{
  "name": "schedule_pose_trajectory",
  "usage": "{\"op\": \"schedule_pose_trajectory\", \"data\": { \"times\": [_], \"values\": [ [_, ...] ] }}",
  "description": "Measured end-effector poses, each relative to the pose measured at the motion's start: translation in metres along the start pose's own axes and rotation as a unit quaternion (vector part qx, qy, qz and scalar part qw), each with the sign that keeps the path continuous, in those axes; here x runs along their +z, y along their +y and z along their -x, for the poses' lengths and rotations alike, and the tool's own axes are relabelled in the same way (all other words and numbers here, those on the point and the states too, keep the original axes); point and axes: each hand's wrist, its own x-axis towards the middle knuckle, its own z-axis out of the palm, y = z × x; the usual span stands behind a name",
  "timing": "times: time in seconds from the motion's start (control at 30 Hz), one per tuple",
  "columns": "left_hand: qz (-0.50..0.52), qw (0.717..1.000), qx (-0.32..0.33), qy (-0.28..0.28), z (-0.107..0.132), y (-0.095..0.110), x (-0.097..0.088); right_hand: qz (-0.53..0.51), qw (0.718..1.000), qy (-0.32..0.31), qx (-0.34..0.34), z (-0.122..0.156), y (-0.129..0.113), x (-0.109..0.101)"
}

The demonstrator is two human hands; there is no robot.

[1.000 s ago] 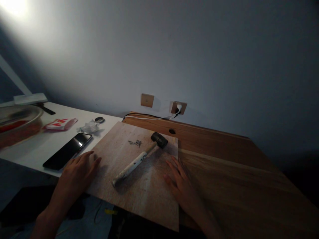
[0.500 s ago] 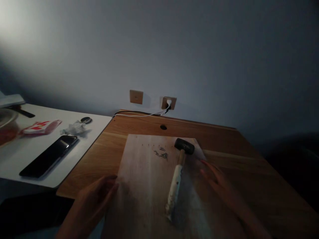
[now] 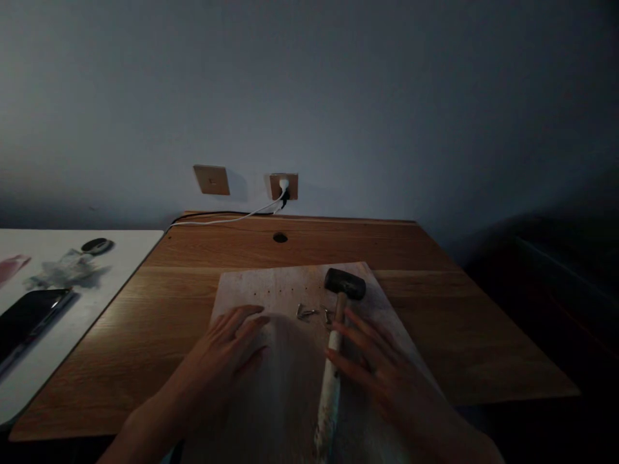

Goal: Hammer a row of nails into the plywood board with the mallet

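A pale wooden board (image 3: 275, 380) lies on the brown table, with a row of small dark holes or marks near its far edge. On it rests a mallet (image 3: 329, 386) with a black head and a worn, whitish handle, head pointing away from me. Several small metal screws or nails (image 3: 307, 313) lie loose left of the mallet's head. My left hand (image 3: 227, 351) is over the board's left side, fingers apart, holding nothing. My right hand (image 3: 374, 361) has its fingers spread over the mallet's handle; whether they touch it I cannot tell.
The brown wooden table (image 3: 435, 322) meets the wall and has a round cable hole (image 3: 280, 238). A white cable (image 3: 227, 222) and a black one run to a wall socket (image 3: 284, 187). At left, a white table (image 3: 130, 258) bears a phone (image 3: 31, 319) and crumpled plastic (image 3: 68, 269).
My view has turned to the right. The left hand has moved from the board's left edge to above it, and the right hand has come in from the right edge over the mallet's handle.
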Motion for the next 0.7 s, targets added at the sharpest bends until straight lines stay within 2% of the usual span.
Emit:
{"op": "schedule_pose_trajectory", "data": {
  "times": [0.07,0.13,0.27,0.47,0.7],
  "values": [
    [0.005,0.998,0.055,-0.029,-0.022,0.007,0.007,0.009,0.999,-0.028,-0.020,-0.012,-0.002,-0.003],
    [0.005,0.995,0.089,-0.052,-0.042,0.013,0.012,0.018,0.999,-0.027,-0.023,-0.020,0.000,-0.002],
    [0.016,0.990,0.103,-0.095,-0.069,0.020,0.012,0.042,0.998,-0.011,-0.037,-0.025,0.006,0.002],
    [0.014,0.988,0.103,-0.115,-0.079,0.017,0.012,0.056,0.998,0.011,-0.018,-0.010,0.011,-0.002],
    [0.013,0.990,0.083,-0.112,-0.081,0.014,0.010,0.058,0.997,0.049,0.034,0.037,0.020,-0.006]
  ]
}}
